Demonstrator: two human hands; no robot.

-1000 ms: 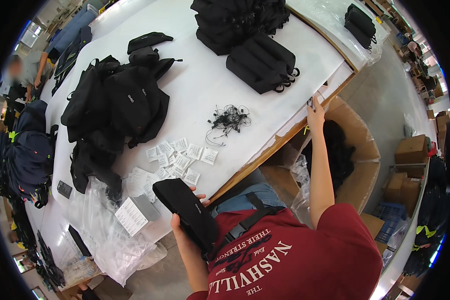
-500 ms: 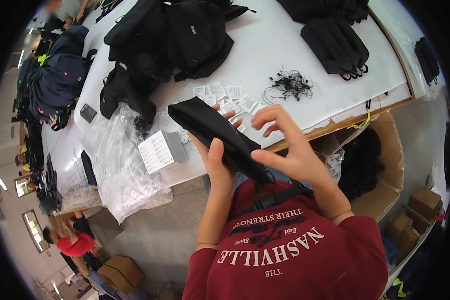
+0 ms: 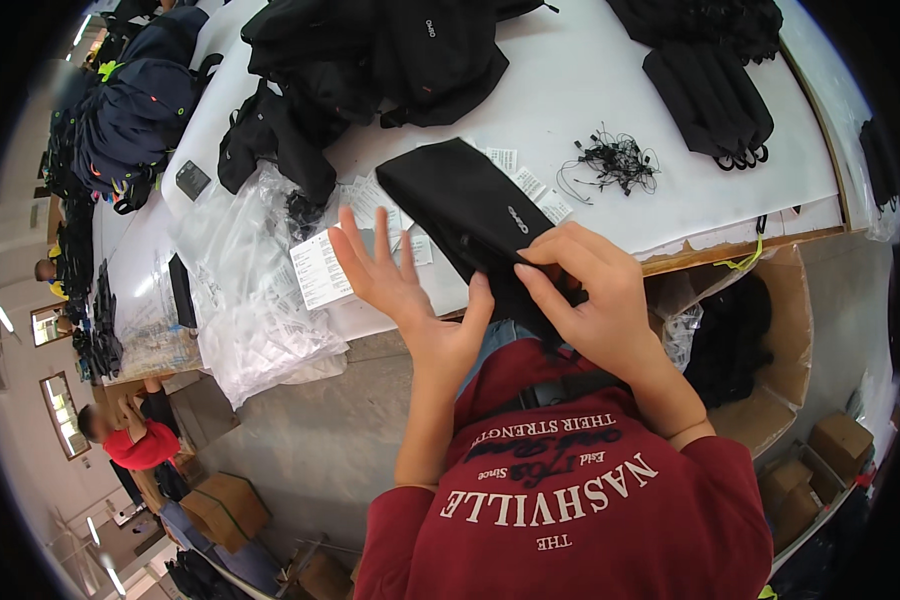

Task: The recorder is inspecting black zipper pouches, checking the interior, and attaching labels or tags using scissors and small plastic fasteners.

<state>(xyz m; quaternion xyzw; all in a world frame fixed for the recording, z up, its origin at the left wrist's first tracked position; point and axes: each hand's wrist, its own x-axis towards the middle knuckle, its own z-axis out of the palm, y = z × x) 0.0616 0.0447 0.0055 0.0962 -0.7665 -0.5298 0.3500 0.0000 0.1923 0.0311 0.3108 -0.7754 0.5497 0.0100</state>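
A long black fabric pouch (image 3: 460, 195), with a small pale mark on its face, slants over the table's near edge in front of me. My right hand (image 3: 600, 300) pinches its side near the lower end between thumb and fingers. To the left, my left hand (image 3: 405, 300) is open with its fingers spread; its thumb tip is at the pouch's near left edge. White printed labels (image 3: 538, 190) lie partly covered beyond the pouch. A white block of printed cards (image 3: 320, 270) stands behind my left fingers. The pouch's lower end is partly hidden by my right hand.
Black bags (image 3: 370, 60) are heaped at the table's back. Black string loops (image 3: 618, 165) lie right of the labels, near stacked black pouches (image 3: 710, 100). Transparent plastic bags (image 3: 250, 300) spill over the left edge. A cardboard box (image 3: 785, 330) stands below right. A person in red (image 3: 145, 445) is far left.
My right hand has come in and pinched the pouch's side. My left hand has let go and spread its fingers. The pouch has turned its marked face up.
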